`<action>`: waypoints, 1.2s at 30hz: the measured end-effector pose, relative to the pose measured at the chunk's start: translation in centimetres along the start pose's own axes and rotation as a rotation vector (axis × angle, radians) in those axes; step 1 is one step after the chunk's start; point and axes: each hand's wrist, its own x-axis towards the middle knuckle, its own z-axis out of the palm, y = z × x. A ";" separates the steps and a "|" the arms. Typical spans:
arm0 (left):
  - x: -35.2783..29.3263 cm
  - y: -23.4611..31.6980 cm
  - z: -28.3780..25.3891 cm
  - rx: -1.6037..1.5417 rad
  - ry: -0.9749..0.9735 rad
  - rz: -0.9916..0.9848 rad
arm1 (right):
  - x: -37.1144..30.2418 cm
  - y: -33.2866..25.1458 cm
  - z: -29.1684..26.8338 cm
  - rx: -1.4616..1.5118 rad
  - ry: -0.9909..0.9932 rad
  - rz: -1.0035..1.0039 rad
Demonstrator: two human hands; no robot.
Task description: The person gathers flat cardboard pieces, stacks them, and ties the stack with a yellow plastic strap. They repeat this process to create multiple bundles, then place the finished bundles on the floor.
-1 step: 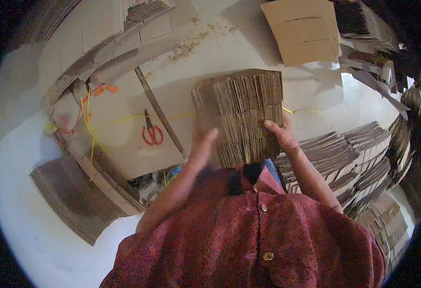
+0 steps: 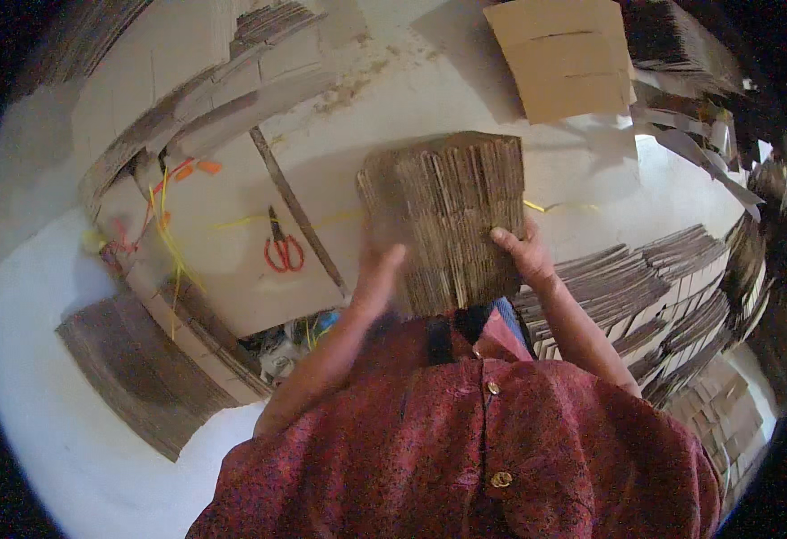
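In front of my body I hold a thick stack of brown cardboard sheets (image 2: 452, 216), its cut edges facing up. My left hand (image 2: 382, 269) is closed on the left side of the stack, thumb on top and a little blurred. From the right side my right hand (image 2: 528, 251) grips it, the thumb lying over the edges. The fingers of both hands are mostly hidden behind the cardboard. A yellow strap (image 2: 559, 207) lies on the work surface and shows on both sides of the stack. Left of the stack lie scissors with red handles (image 2: 284, 254).
Yellow and red straps (image 2: 164, 225) lie at the left, near orange pieces (image 2: 209, 167). Cardboard stacks stand at the lower left (image 2: 142, 359) and right (image 2: 609, 287). Flat cardboard (image 2: 564, 63) lies at the far right. A dark gap (image 2: 299, 216) runs beside the scissors.
The cardboard stack has shifted very slightly to the left and tilted a little. My right hand has moved with it, and both hands keep their hold.
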 end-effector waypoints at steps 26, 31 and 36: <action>-6.4 -0.2 -3.2 0.137 0.036 -0.131 | -1.9 2.8 1.5 -0.084 -0.087 -0.046; -5.2 1.6 -4.9 0.351 0.290 0.369 | -1.9 2.4 1.5 -0.069 -0.107 0.027; -1.2 10.9 -2.8 1.209 0.249 0.615 | -1.8 2.5 1.7 -0.138 -0.079 -0.131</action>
